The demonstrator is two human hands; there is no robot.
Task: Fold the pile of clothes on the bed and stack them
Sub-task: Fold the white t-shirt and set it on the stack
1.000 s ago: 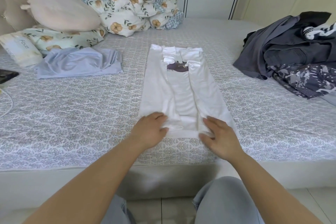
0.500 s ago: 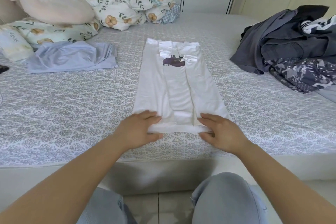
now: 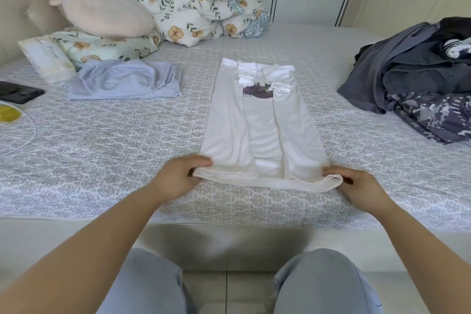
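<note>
a: first thing i can read: "face" on the pale packet (image 3: 47,58) by the headboard, up on your left. the rest of its lettering is too small to make out.

b: and the white shirt (image 3: 262,120) in front of you has a dark purple print under the collar, half covered by the folded-in sleeves. there's lettering under it, but i can't read it.

a: the dark clothes pile (image 3: 418,79) on your right runs off the frame edge, so its full size is hidden. one camouflage-patterned piece sticks out at the bottom of it.

b: on your far left a black phone (image 3: 19,92) and something yellow are cut off by the edge too.

a: now your hands. left hand (image 3: 178,178) pinches the near left corner of the shirt hem, fingers on top and curled over the cloth.

b: right hand (image 3: 359,186) does the same at the near right corner, layered hem showing at your fingertips. the hem is lifted just off the bed (image 3: 102,155) between them.

a: the shirt lies lengthwise mid-bed, sides folded in. a folded light blue garment (image 3: 122,81) sits apart to its left.
</note>
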